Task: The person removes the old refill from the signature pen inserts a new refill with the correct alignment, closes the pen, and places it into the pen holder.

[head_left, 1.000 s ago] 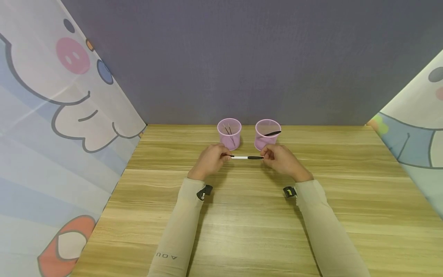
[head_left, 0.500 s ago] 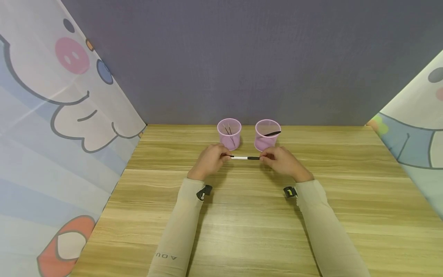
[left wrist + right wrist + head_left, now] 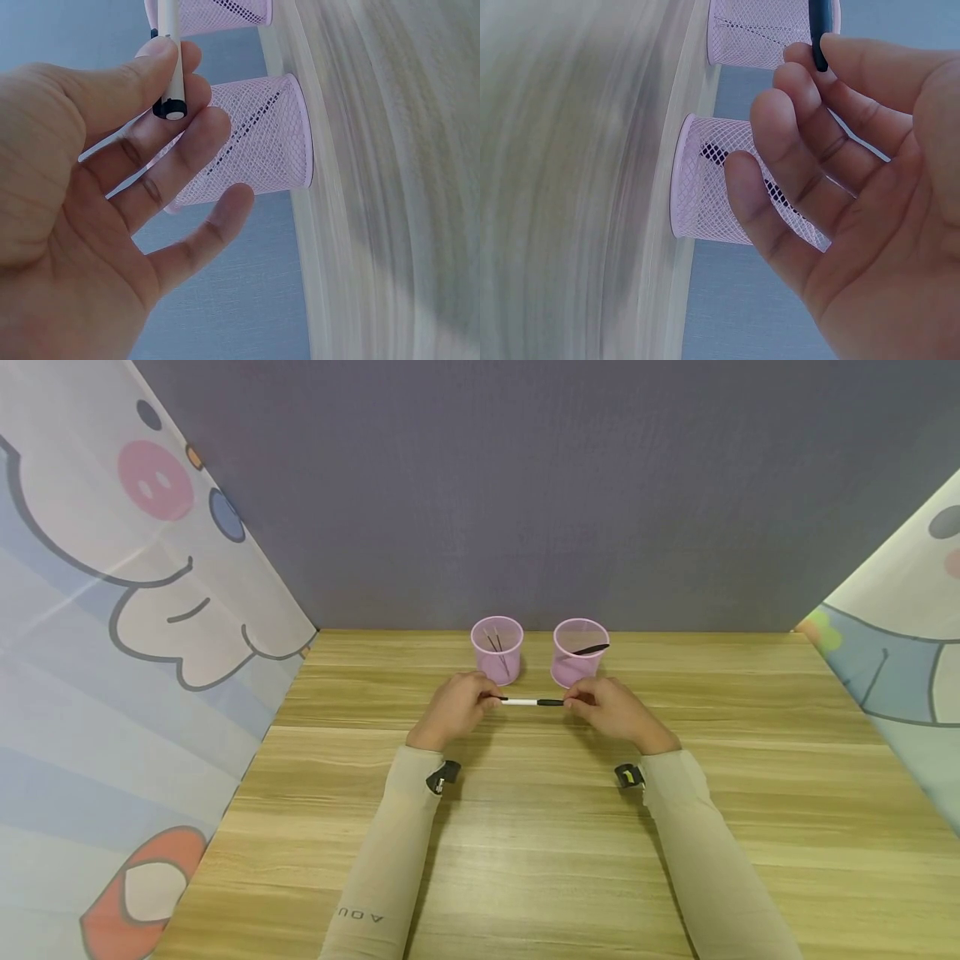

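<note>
A slim pen (image 3: pixel 520 702), white in the middle with a dark right end, is stretched level between both hands over the table. My left hand (image 3: pixel 455 706) pinches its left end between thumb and fingertips; in the left wrist view that end shows a black band around a white tip, and the other fingers are spread. At the pen's black end (image 3: pixel 820 34), my right hand (image 3: pixel 615 714) pinches with thumb and forefinger, its remaining fingers loosely bent. Just behind the hands stand two pink mesh cups, a left cup (image 3: pixel 487 667) and a right cup (image 3: pixel 572 672).
Two thin dark sticks (image 3: pixel 498 643) lean inside the left cup. A black slender object (image 3: pixel 591 650) pokes over the right cup's rim. The wooden table (image 3: pixel 525 860) meets a grey wall (image 3: pixel 555 510) behind the cups, and cartoon-printed curtains (image 3: pixel 67 718) flank both sides.
My right hand has edged slightly left, and its fingertips now cover the tip of the pen's black end. The left hand and the cups look the same.
</note>
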The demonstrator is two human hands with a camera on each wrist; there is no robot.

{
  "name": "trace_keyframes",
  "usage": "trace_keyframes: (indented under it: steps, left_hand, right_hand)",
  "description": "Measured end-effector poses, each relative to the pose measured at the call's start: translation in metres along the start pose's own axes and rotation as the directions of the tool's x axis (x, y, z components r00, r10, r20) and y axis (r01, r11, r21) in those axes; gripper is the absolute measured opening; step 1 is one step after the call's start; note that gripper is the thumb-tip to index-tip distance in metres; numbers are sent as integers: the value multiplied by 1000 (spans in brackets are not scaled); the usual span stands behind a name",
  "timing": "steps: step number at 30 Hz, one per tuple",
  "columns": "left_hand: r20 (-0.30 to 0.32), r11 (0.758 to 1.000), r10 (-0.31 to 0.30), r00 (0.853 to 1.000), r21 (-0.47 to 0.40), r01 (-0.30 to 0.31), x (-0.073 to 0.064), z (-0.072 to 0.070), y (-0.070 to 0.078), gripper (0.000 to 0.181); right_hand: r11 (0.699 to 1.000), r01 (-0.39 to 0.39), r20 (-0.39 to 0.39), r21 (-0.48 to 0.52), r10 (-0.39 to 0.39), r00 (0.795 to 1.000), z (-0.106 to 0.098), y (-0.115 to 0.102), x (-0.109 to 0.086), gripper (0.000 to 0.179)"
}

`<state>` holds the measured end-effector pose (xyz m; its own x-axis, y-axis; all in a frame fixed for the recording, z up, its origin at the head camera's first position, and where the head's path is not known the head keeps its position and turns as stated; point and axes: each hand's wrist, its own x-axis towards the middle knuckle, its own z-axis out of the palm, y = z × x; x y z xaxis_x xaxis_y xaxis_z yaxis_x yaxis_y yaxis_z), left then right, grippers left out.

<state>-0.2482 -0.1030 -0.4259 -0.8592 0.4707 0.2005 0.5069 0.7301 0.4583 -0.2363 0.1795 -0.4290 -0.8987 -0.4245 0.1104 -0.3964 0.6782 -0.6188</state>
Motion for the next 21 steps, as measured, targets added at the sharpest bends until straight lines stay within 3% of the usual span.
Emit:
trace_keyframes:
  steps: [21]
  left_hand:
    - [-4, 999, 33, 999, -32, -33, 0, 1, 1, 8]
  right_hand:
    - [1000, 3, -9, -2, -3, 1000, -1, 2, 0, 5]
